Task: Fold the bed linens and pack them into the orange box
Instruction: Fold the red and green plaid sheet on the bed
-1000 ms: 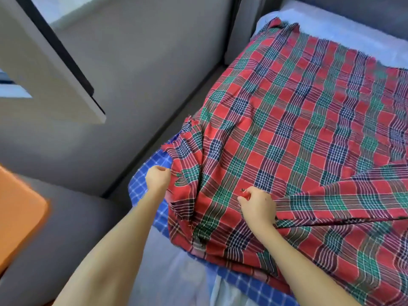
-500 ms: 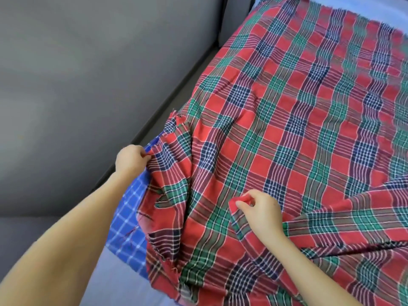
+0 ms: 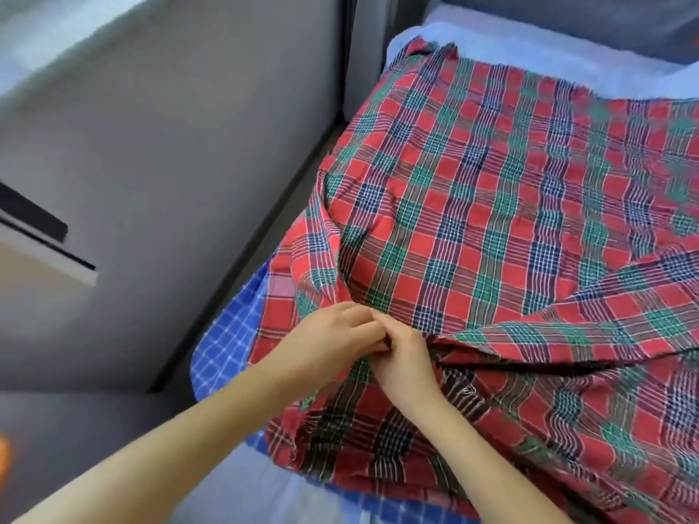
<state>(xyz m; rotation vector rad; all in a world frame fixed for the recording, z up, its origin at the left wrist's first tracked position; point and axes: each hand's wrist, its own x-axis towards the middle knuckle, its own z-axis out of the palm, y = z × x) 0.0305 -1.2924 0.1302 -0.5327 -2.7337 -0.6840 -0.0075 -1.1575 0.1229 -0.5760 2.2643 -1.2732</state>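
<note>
A red, green and navy plaid sheet (image 3: 491,221) covers most of the bed. A fold of it lies across the right side. My left hand (image 3: 333,334) and my right hand (image 3: 401,357) meet at the sheet's near left part, fingers touching each other. Both pinch the plaid cloth there, with the pinched bit hidden between the fingers. A blue checked sheet (image 3: 223,346) shows under the plaid one at the bed's left edge. A sliver of the orange box (image 3: 3,459) peeks in at the far left edge.
A white mattress cover (image 3: 567,58) is bare at the head of the bed. A grey wall (image 3: 170,145) runs along the bed's left side, with a dark gap between them. A beige panel with a black edge (image 3: 41,255) juts in at the left.
My hands were apart, each holding a separate bit of the plaid sheet. They have come together, the left hand bringing its edge rightwards to meet the right. The camera has tilted.
</note>
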